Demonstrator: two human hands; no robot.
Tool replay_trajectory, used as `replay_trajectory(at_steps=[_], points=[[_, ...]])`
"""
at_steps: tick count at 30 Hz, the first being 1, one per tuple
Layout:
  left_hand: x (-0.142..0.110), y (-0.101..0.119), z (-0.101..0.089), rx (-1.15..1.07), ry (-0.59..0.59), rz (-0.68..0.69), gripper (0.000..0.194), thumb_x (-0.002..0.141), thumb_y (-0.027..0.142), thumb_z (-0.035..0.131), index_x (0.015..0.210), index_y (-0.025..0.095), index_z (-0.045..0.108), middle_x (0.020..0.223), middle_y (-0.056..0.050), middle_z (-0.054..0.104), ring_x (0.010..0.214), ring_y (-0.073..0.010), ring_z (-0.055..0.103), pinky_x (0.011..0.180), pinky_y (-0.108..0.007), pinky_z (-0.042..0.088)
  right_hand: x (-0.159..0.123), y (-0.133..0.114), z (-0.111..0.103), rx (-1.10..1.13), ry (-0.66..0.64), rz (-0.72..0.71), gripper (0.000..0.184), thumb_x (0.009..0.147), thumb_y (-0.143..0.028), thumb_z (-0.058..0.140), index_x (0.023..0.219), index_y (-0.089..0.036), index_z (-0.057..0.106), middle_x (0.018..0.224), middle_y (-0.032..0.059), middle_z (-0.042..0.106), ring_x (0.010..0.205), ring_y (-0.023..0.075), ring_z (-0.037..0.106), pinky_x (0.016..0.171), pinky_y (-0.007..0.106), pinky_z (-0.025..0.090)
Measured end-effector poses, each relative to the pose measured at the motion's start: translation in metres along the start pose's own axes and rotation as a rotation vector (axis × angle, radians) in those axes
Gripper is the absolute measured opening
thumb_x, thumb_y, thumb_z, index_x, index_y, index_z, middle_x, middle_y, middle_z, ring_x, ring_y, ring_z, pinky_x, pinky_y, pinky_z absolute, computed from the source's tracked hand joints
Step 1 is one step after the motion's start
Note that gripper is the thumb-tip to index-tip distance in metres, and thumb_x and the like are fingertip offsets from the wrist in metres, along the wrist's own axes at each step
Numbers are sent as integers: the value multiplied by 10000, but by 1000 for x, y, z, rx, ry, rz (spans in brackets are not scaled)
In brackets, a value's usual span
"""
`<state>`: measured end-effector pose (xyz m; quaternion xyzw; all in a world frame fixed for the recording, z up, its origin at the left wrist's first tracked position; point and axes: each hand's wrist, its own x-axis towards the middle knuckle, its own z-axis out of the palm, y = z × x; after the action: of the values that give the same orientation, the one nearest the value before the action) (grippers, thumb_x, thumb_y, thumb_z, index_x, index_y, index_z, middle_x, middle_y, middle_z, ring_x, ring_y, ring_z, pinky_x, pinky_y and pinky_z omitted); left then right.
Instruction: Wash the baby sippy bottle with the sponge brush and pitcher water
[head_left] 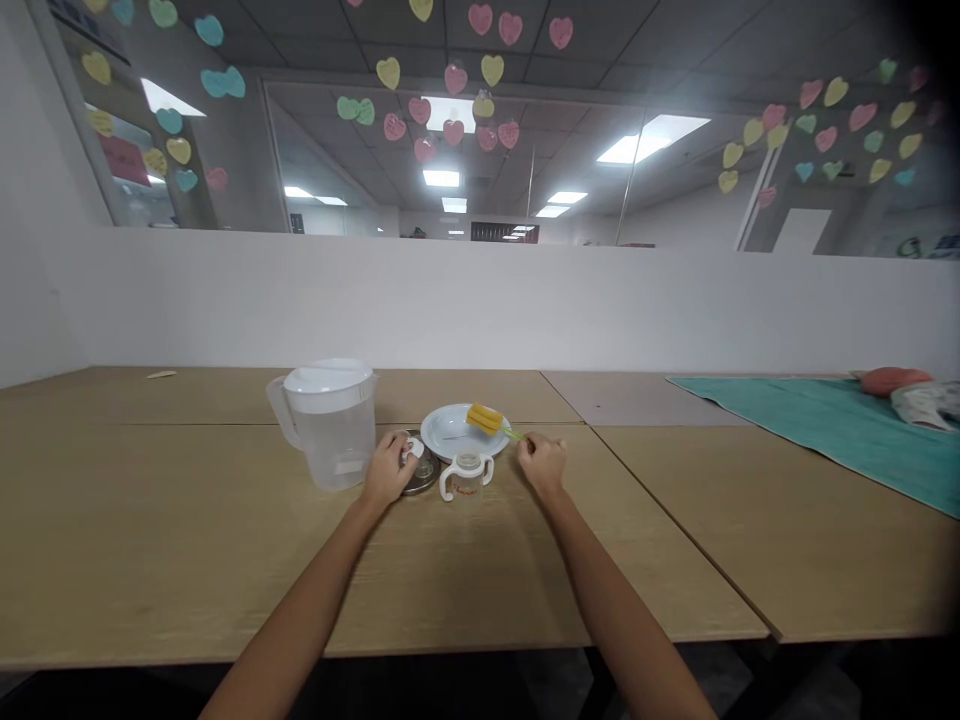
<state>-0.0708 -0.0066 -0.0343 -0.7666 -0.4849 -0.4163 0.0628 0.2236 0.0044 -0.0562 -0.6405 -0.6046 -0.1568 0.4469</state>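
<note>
My right hand is closed around the thin green handle of a sponge brush, whose yellow head lies over the white bowl. In my left hand, the fingers are closed on a small white round piece, perhaps a bottle cap, above a round metal tray. Something clear rests on that tray, too small to name. Between my hands a small clear baby bottle with two white side handles stands upright and uncapped, in front of the bowl.
A clear plastic pitcher with a white lid stands just left of my left hand. Seams divide the wooden table. At the far right lie a green cloth and an orange item. A white wall borders the back.
</note>
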Motion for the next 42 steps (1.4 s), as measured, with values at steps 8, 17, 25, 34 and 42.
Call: replay_trajectory(at_steps=[8,17,25,34,42], points=[[-4,-3,11,40,-123,34,96,794,254,436,797,181,498,852,-48,536,850,-196,530,793,-321,424,-1,2,6,9,-6,-5,233,749,-217,425,659,-162,633,597,5,608,564,108,452,684,265,189],[-5,-3,10,102,-258,-33,302,787,385,519,1004,175,515,998,-77,614,957,-242,551,839,-357,401,0,0,3,5,-6,-11,226,742,-206,433,641,-165,631,590,9,611,546,104,443,666,265,184],[-5,3,10,198,-326,-74,374,788,392,520,1092,182,577,1089,-90,624,1048,-264,521,896,-384,361,-1,-1,3,-3,-15,-29,218,745,-208,436,635,-166,620,623,10,627,557,103,457,666,266,185],[-4,9,9,220,-276,-69,305,754,372,553,1001,199,599,1008,-70,654,1009,-250,557,974,-423,297,-1,0,3,-34,-26,9,229,754,-216,434,655,-170,634,634,11,638,557,105,464,673,274,184],[-5,9,11,124,-228,-42,286,752,247,516,1017,216,621,1102,-79,633,1083,-257,531,1023,-472,261,0,-3,0,-42,-53,41,246,768,-230,422,673,-172,641,652,22,643,573,116,477,685,272,194]])
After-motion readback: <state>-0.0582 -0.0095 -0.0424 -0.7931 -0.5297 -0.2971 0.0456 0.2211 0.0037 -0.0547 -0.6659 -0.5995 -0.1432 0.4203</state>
